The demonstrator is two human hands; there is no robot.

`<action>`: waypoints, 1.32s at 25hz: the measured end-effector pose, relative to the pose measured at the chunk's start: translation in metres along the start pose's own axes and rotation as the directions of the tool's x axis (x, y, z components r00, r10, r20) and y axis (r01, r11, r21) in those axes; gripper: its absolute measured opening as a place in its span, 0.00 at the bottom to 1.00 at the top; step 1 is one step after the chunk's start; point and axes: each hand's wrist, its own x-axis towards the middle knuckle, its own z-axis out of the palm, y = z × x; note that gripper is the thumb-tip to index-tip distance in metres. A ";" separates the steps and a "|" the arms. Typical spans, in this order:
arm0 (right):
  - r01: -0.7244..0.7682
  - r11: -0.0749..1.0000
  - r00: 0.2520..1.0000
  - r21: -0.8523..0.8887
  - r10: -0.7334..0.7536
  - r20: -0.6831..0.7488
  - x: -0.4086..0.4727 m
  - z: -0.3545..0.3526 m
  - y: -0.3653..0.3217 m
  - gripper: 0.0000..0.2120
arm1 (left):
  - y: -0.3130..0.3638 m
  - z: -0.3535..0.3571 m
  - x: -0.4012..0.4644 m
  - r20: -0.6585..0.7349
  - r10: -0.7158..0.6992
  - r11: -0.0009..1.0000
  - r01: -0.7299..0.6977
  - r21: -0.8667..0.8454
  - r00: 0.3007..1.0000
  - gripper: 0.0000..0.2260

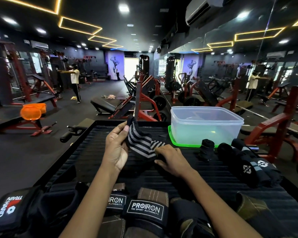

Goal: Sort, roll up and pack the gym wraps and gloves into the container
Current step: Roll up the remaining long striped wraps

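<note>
Gym machines and mirrors are filling the dim room behind a black ribbed desk (96, 157) that is carrying the gear. Near its middle, a black-and-grey striped wrap (140, 142) is being held just above the surface: the left hand (116, 148) is pinching its upper end between thumb and curled fingers (122, 127), while the right hand (172, 160) is gripping its lower end with the fingers bent over the fabric. Beyond the wrap, at the far right of the desk, a clear plastic container (206, 124) is sitting on its green lid (175, 141). Just beside the container, rolled black wraps (237, 160) are lying together. Along the near edge, black gloves (144, 210) with printed labels are lying side by side, partly under the forearms. Farther off, an orange tub (33, 110) is resting on a bench.
</note>
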 end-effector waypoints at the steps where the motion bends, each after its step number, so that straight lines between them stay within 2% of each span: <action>1: 0.025 1.000 0.998 0.012 -0.024 -0.059 0.000 -0.002 -0.002 0.05 | -0.004 -0.003 0.003 -0.049 0.024 0.998 -0.021 0.055 0.999 0.07; 2: 0.026 0.999 0.993 0.029 -0.022 -0.112 0.000 -0.006 -0.003 0.06 | -0.008 -0.007 0.005 -0.118 0.068 0.984 -0.047 0.170 0.991 0.07; 4: 0.018 0.999 0.971 0.048 -0.006 -0.240 0.000 -0.016 -0.004 0.09 | -0.016 -0.016 0.010 -0.234 0.208 0.883 -0.080 0.462 0.950 0.08; 5: 0.015 0.998 0.948 0.064 0.006 -0.319 0.000 -0.021 -0.004 0.09 | -0.017 -0.017 0.009 -0.269 0.264 0.837 -0.081 0.541 0.926 0.08; 8: -0.003 0.992 0.863 0.123 0.065 -0.502 -0.003 -0.042 -0.016 0.06 | -0.018 -0.025 0.015 -0.309 0.309 0.807 -0.075 0.586 0.900 0.10; 9: 0.007 0.996 0.829 0.093 0.046 -0.558 -0.004 -0.051 -0.024 0.06 | -0.017 -0.026 0.015 -0.304 0.314 0.787 -0.067 0.614 0.900 0.11; 12: 0.083 0.974 0.747 -0.209 -0.200 -0.634 -0.006 -0.081 -0.059 0.04 | -0.019 -0.026 0.016 -0.243 0.297 0.731 -0.056 0.680 0.923 0.11; 13: 0.121 0.958 0.786 -0.259 -0.252 -0.565 -0.008 -0.093 -0.075 0.04 | -0.017 -0.022 0.012 -0.216 0.273 0.719 -0.050 0.693 0.937 0.10; 14: 0.137 0.963 0.867 -0.232 -0.230 -0.442 -0.011 -0.106 -0.092 0.04 | -0.015 -0.018 0.008 -0.178 0.265 0.689 -0.057 0.723 0.948 0.08; 15: 0.122 0.980 0.955 -0.155 -0.159 -0.252 -0.015 -0.116 -0.108 0.05 | -0.014 -0.015 0.003 -0.132 0.259 0.645 -0.070 0.761 0.957 0.08; 16: 0.103 0.993 0.993 -0.054 -0.105 -0.048 -0.020 -0.123 -0.121 0.06 | -0.015 -0.016 -0.001 -0.082 0.260 0.605 -0.096 0.791 0.962 0.10; 17: 0.119 0.991 0.989 0.068 -0.125 0.083 -0.025 -0.127 -0.131 0.06 | -0.015 -0.017 -0.005 -0.047 0.213 0.622 -0.098 0.777 0.976 0.11; 19: 0.101 0.912 0.958 0.399 -0.197 0.207 -0.030 -0.130 -0.137 0.05 | -0.017 -0.019 -0.006 0.070 0.077 0.654 -0.104 0.749 0.995 0.08; 20: 0.047 0.838 0.952 0.543 -0.201 0.229 -0.029 -0.127 -0.133 0.05 | -0.018 -0.021 -0.007 0.164 0.019 0.626 -0.139 0.767 0.986 0.07; 21: 0.001 0.781 0.968 0.625 -0.157 0.194 -0.022 -0.119 -0.121 0.06 | -0.017 -0.018 -0.008 0.221 -0.001 0.571 -0.181 0.801 0.975 0.06; 22: -0.018 0.778 0.993 0.628 -0.060 0.103 -0.014 -0.110 -0.106 0.07 | -0.017 -0.015 -0.007 0.251 -0.012 0.559 -0.202 0.804 0.968 0.04; 23: -0.030 0.822 0.998 0.568 0.056 -0.029 -0.006 -0.099 -0.089 0.08 | -0.017 -0.011 -0.007 0.260 -0.009 0.581 -0.207 0.787 0.965 0.04; 24: -0.068 0.860 0.977 0.506 0.160 -0.142 0.000 -0.088 -0.073 0.06 | -0.018 -0.009 -0.010 0.291 0.000 0.596 -0.234 0.768 0.957 0.08; 25: -0.108 0.859 0.954 0.501 0.231 -0.191 0.003 -0.078 -0.059 0.05 | -0.021 -0.008 -0.011 0.317 0.003 0.602 -0.255 0.757 0.948 0.11; 28: -0.166 0.810 0.948 0.562 0.288 -0.136 0.003 -0.054 -0.036 0.05 | -0.023 -0.008 -0.012 0.336 -0.014 0.626 -0.253 0.737 0.942 0.12; 29: -0.179 0.746 0.947 0.641 0.308 -0.093 0.001 -0.050 -0.032 0.05 | -0.023 -0.008 -0.011 0.331 -0.016 0.639 -0.245 0.729 0.944 0.11; 32: -0.141 0.414 0.965 0.899 0.261 0.031 -0.002 -0.042 -0.031 0.04 | -0.024 -0.009 -0.007 0.292 0.003 0.659 -0.222 0.718 0.956 0.10; 33: -0.119 0.377 0.967 0.918 0.255 0.020 -0.001 -0.039 -0.029 0.04 | -0.025 -0.009 -0.006 0.277 0.001 0.658 -0.210 0.723 0.961 0.09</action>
